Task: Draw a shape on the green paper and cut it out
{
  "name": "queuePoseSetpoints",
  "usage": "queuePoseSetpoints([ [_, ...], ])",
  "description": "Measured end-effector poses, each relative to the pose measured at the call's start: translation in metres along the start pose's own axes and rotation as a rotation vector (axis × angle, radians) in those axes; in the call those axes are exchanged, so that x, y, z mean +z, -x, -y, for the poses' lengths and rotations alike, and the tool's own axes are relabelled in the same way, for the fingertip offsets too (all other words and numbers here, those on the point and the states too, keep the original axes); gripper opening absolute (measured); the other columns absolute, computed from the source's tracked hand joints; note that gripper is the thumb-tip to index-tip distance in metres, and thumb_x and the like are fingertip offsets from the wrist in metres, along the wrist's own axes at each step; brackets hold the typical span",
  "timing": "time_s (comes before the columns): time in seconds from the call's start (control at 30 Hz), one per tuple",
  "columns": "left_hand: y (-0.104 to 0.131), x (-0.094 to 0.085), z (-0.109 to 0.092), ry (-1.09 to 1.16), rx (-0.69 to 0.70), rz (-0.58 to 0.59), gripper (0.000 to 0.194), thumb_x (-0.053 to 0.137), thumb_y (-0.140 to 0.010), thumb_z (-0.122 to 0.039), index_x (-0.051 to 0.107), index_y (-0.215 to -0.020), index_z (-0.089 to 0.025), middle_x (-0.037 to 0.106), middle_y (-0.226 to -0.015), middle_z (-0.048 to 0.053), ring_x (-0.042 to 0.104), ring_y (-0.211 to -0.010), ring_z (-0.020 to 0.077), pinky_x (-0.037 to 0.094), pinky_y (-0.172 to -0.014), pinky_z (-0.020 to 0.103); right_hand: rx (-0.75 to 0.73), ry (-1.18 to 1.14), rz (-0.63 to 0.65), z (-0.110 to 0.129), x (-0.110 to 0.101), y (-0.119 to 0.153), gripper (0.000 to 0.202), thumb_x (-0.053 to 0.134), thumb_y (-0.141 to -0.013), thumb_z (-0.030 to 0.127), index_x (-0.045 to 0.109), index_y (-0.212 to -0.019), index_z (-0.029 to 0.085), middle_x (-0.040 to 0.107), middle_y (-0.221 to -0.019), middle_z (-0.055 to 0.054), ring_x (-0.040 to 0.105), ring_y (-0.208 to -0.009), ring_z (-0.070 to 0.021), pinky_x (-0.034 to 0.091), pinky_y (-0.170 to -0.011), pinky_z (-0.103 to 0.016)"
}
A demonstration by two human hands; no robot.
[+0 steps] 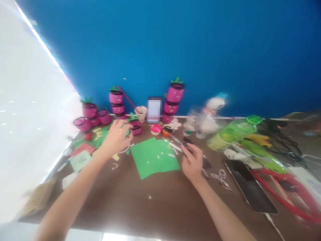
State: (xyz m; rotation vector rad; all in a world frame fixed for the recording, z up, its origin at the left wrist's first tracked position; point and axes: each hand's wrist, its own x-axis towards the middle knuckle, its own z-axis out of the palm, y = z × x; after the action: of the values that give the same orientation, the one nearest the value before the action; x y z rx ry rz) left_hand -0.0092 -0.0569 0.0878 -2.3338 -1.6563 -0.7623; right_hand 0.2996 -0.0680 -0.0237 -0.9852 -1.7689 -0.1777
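The right hand [192, 162] is closed around a slim brush-like tool [177, 140], which points away from the fingers, up and left, its far end at the small orange pot [166, 132] with dark contents. The left hand [119, 135] is at the left side of a small magenta cup [136, 130] with a dark rim; whether its fingers grip the cup, I cannot tell. Green paper [155, 159] lies on the worktop [160, 207] between the forearms, nearer the person than the cup and pot.
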Motion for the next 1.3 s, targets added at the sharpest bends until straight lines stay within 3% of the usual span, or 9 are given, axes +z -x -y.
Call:
queuePoseSetpoints([
  [0.17, 0.039, -0.022, 0.018, -0.314, -0.182, 0.484, 0.014, 0.05, -0.073, -0.027, 0.061, -0.077, -0.019, 0.058, -0.082, 0.009, 0.055, -0.083, 0.0256, 0.045, -0.072, 0.037, 0.014, -0.023, 0.034, 0.001, 0.002, 0.004, 0.044, 0.044, -0.083, 0.01, 0.055, -0.12, 0.031, 0.05, -0.114, -0.01, 0.053, -0.103, -0.0241, 0.05, -0.085, -0.045],
  [0.33, 0.069, -0.009, 0.007, -0.298, -0.312, 0.662, 0.029, 0.049, -0.072, -0.023, 0.054, -0.1, -0.016, 0.062, -0.081, 0.011, 0.06, -0.08, 0.0266, 0.045, -0.065, 0.034, 0.038, -0.035, 0.02, 0.0, 0.004, 0.004, 0.043, 0.044, -0.082, 0.01, 0.057, -0.118, 0.031, 0.051, -0.114, -0.009, 0.055, -0.101, -0.023, 0.05, -0.085, -0.044],
  [0.57, 0.093, 0.017, 0.005, -0.39, -0.361, 0.635, 0.041, 0.037, -0.075, -0.013, 0.043, -0.116, -0.011, 0.064, -0.078, 0.013, 0.063, -0.067, 0.0259, 0.043, -0.058, 0.033, 0.041, 0.001, 0.011, -0.005, 0.004, 0.003, 0.044, 0.043, -0.08, 0.007, 0.057, -0.116, 0.029, 0.052, -0.112, -0.009, 0.055, -0.1, -0.0225, 0.048, -0.084, -0.043],
  [0.7, 0.094, 0.005, 0.003, -0.45, -0.31, 0.615, 0.044, 0.04, -0.07, -0.006, 0.047, -0.114, -0.011, 0.064, -0.069, 0.013, 0.063, -0.063, 0.029, 0.041, -0.056, 0.034, 0.024, 0.078, 0.028, -0.006, -0.003, -0.006, 0.044, 0.042, -0.079, 0.006, 0.059, -0.113, 0.027, 0.054, -0.108, -0.008, 0.055, -0.099, -0.0226, 0.047, -0.083, -0.042],
  [0.8, 0.091, -0.008, -0.008, -0.395, -0.315, 0.45, 0.037, 0.042, -0.072, -0.009, 0.05, -0.108, -0.014, 0.065, -0.076, 0.012, 0.063, -0.069, 0.0291, 0.042, -0.057, 0.035, 0.034, 0.116, 0.071, -0.006, -0.014, -0.02, 0.042, 0.04, -0.079, 0.005, 0.06, -0.11, 0.027, 0.056, -0.107, -0.008, 0.055, -0.098, -0.0219, 0.044, -0.085, -0.042],
  [0.97, 0.069, 0.009, -0.042, 0.426, -0.469, 0.186, 0.022, 0.052, -0.076, -0.029, 0.049, -0.097, -0.023, 0.066, -0.083, 0.003, 0.065, -0.075, 0.0193, 0.05, -0.066, 0.031, 0.001, 0.113, 0.266, -0.005, -0.04, -0.026, 0.04, 0.041, -0.079, 0.004, 0.059, -0.108, 0.025, 0.058, -0.104, -0.007, 0.055, -0.097, -0.0209, 0.041, -0.083, -0.039],
  [1.1, 0.049, 0.054, -0.065, 1.023, -0.645, 0.376, 0.03, 0.048, -0.08, -0.034, 0.043, -0.104, -0.017, 0.067, -0.077, 0.005, 0.067, -0.073, 0.019, 0.054, -0.065, 0.033, -0.08, 0.138, 0.451, 0.0, -0.062, -0.002, 0.042, 0.039, -0.08, 0.002, 0.057, -0.111, 0.022, 0.057, -0.107, -0.009, 0.054, -0.095, -0.0209, 0.04, -0.08, -0.039],
  [1.2, 0.05, 0.077, -0.067, 0.829, -0.537, 0.371, 0.032, 0.043, -0.083, -0.033, 0.048, -0.109, -0.015, 0.064, -0.099, 0.013, 0.065, -0.088, 0.0232, 0.054, -0.072, 0.039, -0.085, 0.172, 0.527, 0.007, -0.077, 0.016, 0.041, 0.038, -0.079, 0.001, 0.058, -0.109, 0.021, 0.058, -0.105, -0.01, 0.053, -0.092, -0.0212, 0.041, -0.077, -0.038],
  [1.3, 0.062, 0.08, -0.059, 0.432, -0.243, 0.17, 0.036, 0.046, -0.081, -0.025, 0.05, -0.115, -0.016, 0.05, -0.126, 0.015, 0.047, -0.119, 0.0287, 0.041, -0.096, 0.05, -0.07, 0.14, 0.689, 0.016, -0.091, 0.021, 0.037, 0.046, -0.078, 0.011, 0.057, -0.112, 0.02, 0.059, -0.105, -0.011, 0.053, -0.096, -0.0244, 0.041, -0.082, -0.043],
])
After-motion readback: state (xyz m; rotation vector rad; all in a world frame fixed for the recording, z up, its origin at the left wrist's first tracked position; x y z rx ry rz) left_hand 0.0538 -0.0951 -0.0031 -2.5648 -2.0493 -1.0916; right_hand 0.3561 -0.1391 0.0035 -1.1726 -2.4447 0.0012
